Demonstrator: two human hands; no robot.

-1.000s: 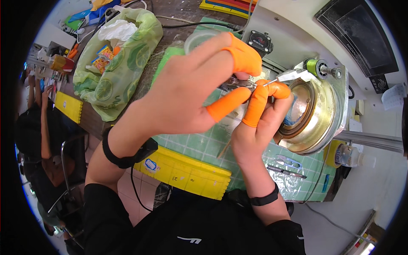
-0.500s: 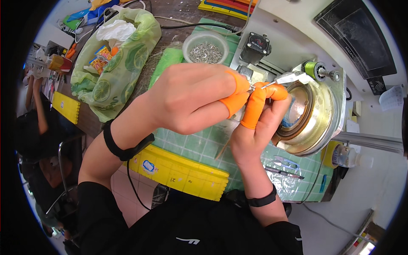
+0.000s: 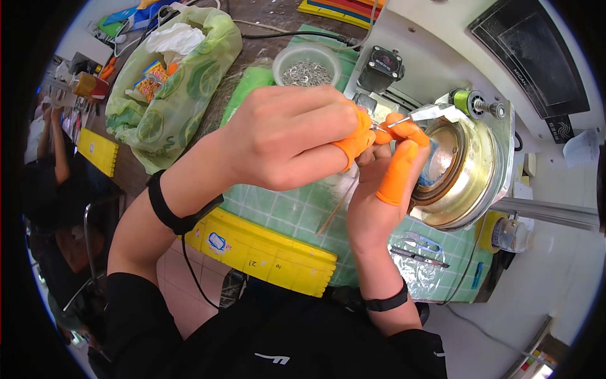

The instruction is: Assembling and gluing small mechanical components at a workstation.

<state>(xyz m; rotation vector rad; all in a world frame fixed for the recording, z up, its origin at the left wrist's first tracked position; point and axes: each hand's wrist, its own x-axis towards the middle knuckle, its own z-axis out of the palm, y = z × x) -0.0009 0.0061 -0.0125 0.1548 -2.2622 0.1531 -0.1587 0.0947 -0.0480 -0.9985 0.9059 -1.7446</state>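
Observation:
My left hand [image 3: 284, 136], with orange finger cots on its fingertips, is closed in a pinch on a small silvery metal piece [image 3: 377, 128]. Close beside it, my right hand [image 3: 385, 180] has its orange-capped fingers curled; what they hold, if anything, is hidden. The tip of a thin metal needle [image 3: 399, 122] points at the right fingertips from a white holder [image 3: 432, 112]. Just right of that hand sits a round brass-coloured wheel [image 3: 470, 177] on the machine. A clear tub [image 3: 307, 55] of many small silvery metal pieces stands beyond my left hand.
A green gridded mat [image 3: 297, 208] covers the bench, with a yellow plastic strip [image 3: 262, 252] along its near edge. A plastic bag [image 3: 420, 278], small snips [image 3: 424, 242] and a pen [image 3: 420, 257] lie at right. A green-lined bin [image 3: 208, 82] stands at left; another person's arm [image 3: 60, 148] shows beyond.
My right thumb has shifted rightward, away from the small metal piece, and that hand has turned slightly. The left fingers have tightened into a closer pinch beside the needle.

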